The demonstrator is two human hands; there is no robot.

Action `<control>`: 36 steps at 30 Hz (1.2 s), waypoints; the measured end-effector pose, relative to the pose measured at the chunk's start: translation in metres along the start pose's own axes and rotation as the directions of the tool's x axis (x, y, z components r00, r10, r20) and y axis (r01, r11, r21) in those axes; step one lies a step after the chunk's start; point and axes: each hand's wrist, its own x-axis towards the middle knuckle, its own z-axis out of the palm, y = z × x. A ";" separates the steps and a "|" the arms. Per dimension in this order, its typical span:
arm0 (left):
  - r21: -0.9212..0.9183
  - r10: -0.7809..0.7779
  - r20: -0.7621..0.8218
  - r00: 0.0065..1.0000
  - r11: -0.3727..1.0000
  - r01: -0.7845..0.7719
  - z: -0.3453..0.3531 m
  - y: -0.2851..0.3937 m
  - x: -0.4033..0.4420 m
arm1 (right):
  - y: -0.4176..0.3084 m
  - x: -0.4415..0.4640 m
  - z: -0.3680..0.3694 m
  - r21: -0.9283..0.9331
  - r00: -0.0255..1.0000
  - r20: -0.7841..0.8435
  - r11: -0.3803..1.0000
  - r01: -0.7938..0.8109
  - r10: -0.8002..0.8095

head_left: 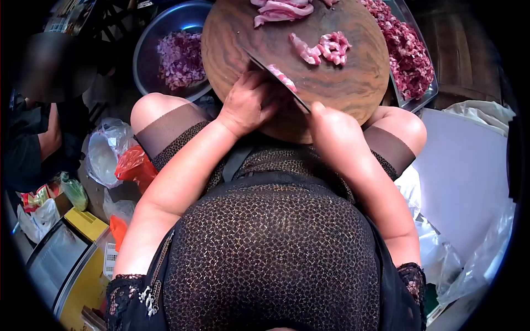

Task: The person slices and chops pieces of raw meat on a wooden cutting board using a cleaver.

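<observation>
A round wooden chopping board [237,33] lies in front of my lap. My right hand [333,126] is closed around the handle of a knife [264,68], whose blade stands on edge slantwise across the board. Along the blade's far side is a cut strip of raw meat [282,78]. My left hand [247,105] rests on the board at the near side of the blade, its fingers curled and partly hidden; what they press on does not show clearly. Farther up the board are small meat pieces [333,48] and larger slices of meat [281,11].
A metal bowl [144,60] with chopped meat stands left of the board. To the right, a metal tray [433,91] is heaped with chopped meat [406,55]. Plastic bags [107,151] lie at the left. Another person's arm [51,132] shows at the far left.
</observation>
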 end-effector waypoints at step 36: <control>-0.073 -0.129 -0.014 0.992 0.989 0.127 -0.011 0.002 -0.019 | -0.035 0.068 0.005 0.006 0.988 -0.037 0.989 0.151 -0.150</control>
